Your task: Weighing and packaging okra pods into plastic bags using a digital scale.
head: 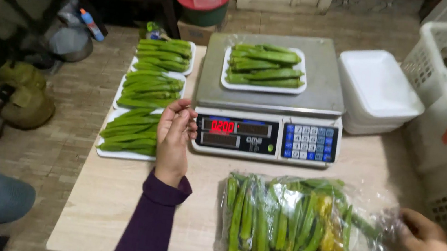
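That clear bag of okra (pixel 286 218) lies flat on the counter (pixel 112 197) below the scale (pixel 269 97). It looks light, floppy and slippery, so the gathered open end is the spot to grab; the right hand (pixel 427 250) pinches it there. Left hand (pixel 175 136) hovers, fingers loosely curled, holding nothing. A foam tray of okra (pixel 265 67) sits on the scale.

A clear plastic bag of long green okra pods (pixel 285 221) lies flat, its open end pinched in the right hand (pixel 424 246).
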